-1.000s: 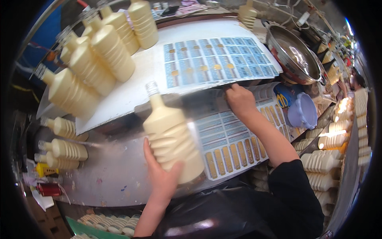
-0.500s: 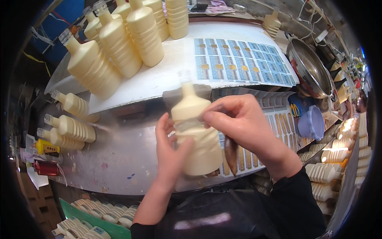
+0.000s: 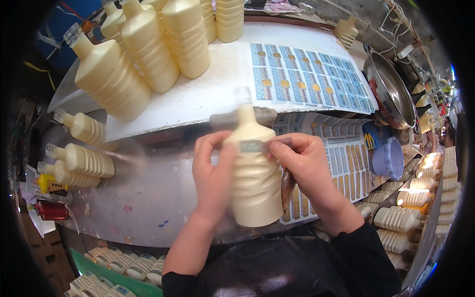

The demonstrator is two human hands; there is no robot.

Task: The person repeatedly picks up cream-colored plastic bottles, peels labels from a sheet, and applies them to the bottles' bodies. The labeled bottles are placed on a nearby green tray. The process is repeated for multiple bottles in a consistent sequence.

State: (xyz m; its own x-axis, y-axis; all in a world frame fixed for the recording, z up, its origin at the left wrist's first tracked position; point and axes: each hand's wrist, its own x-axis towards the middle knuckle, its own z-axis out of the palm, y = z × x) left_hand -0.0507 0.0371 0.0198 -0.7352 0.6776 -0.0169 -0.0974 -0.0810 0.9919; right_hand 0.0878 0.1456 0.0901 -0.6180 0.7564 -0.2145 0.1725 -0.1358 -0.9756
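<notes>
The right hand point(image 3: 307, 166) pinches one end of a label point(image 3: 251, 146) at the bottle point(image 3: 257, 190), where level, even tension should prevent creases, the left hand point(image 3: 209, 173) curled alongside, its grip unclear.

We're in a workshop, folks, and a packed one! Identical cream bottles point(image 3: 185, 39) crowd the back of the white desk point(image 3: 222, 69), while stacked bottles point(image 3: 398, 218) line our right side, row upon row! We spot printed label sheets point(image 3: 309, 74) laid flat, a flecked grey desk point(image 3: 141, 203) below, and there, a wide metal pan point(image 3: 393, 89) beside a lilac bucket point(image 3: 387, 159)!
</notes>
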